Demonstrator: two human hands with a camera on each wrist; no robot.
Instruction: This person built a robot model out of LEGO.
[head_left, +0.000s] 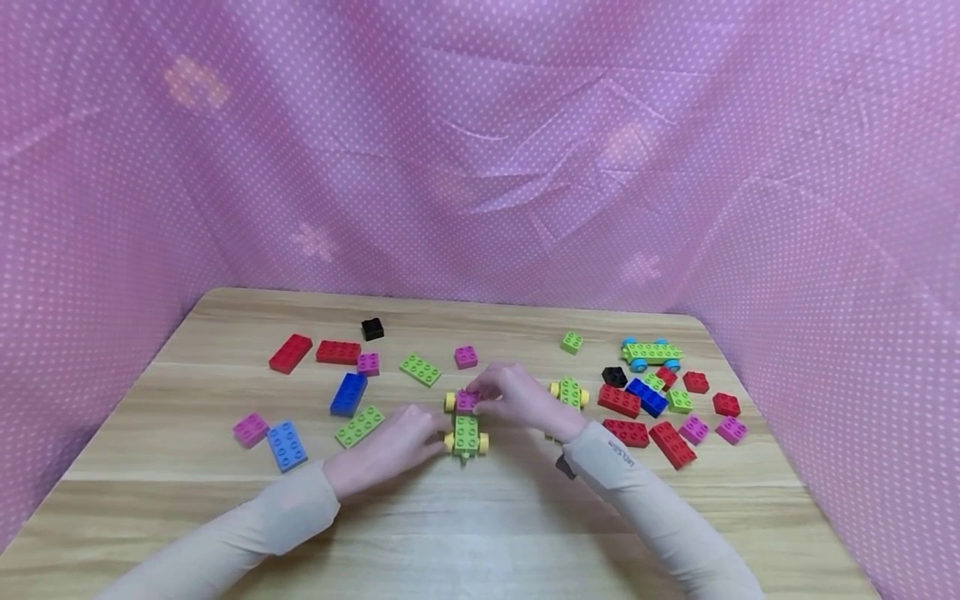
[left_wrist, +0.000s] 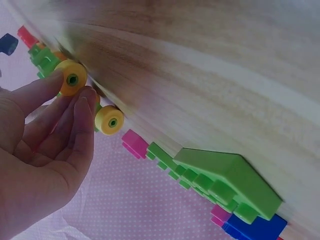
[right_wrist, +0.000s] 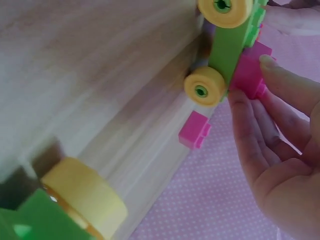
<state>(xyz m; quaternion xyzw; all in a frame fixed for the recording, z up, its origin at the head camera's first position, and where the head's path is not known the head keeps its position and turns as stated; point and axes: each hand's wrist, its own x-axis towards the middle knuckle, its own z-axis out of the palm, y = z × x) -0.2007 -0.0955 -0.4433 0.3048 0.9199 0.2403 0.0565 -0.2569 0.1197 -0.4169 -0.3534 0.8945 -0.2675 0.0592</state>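
Observation:
A green toy car base (head_left: 466, 437) with yellow wheels stands on the table between the hands. My left hand (head_left: 402, 440) grips it from the left, thumb and fingers at a yellow wheel (left_wrist: 72, 79) in the left wrist view. On the base's far end sits a magenta brick (head_left: 467, 402), and my right hand (head_left: 517, 398) pinches it. The right wrist view shows the thumb and fingertips around this brick (right_wrist: 250, 70), close against the base's top. Just beyond the base lies another magenta brick (head_left: 466, 357).
A second yellow-wheeled base (head_left: 570, 393) is partly hidden by the right forearm. Farther right stands a blue-wheeled base (head_left: 652, 352) behind several loose bricks. To the left lie green bricks (head_left: 360, 427), a dark blue brick (head_left: 348, 394), a light blue brick (head_left: 287, 446) and red bricks (head_left: 291, 353).

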